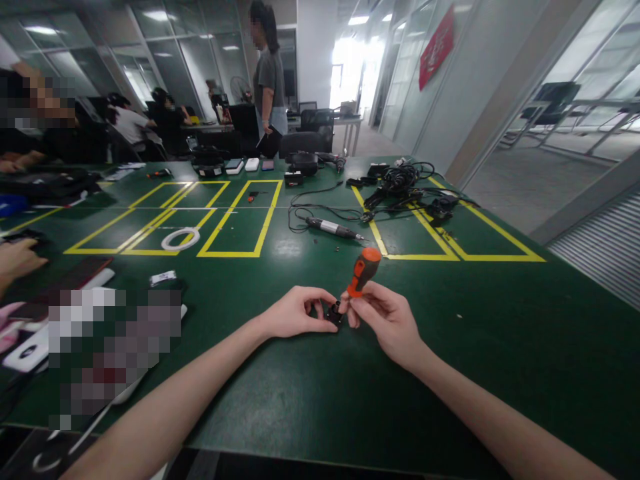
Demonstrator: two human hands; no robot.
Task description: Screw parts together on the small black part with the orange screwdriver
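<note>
Between the fingers of my left hand (300, 311) is a small black part (334, 312), held low against the green table (320, 393). My right hand (390, 320) grips an orange and dark grey screwdriver (365, 272) close to the lower end of its handle. The handle stands nearly upright, leaning a little to the right at the top. Fingers hide most of the shaft, and I cannot tell whether the tip touches the black part. Both hands are close together, with the part on the left and the screwdriver on the right.
Beyond my hands lies a corded pen-shaped electric tool (335, 229). Tangled black cables (400, 180) sit at the back right. A white tape roll (181, 239) rests inside yellow-taped outlines. At left are a white power bank (30, 347) and another person's hand (20, 261). A person (267, 80) stands behind the table.
</note>
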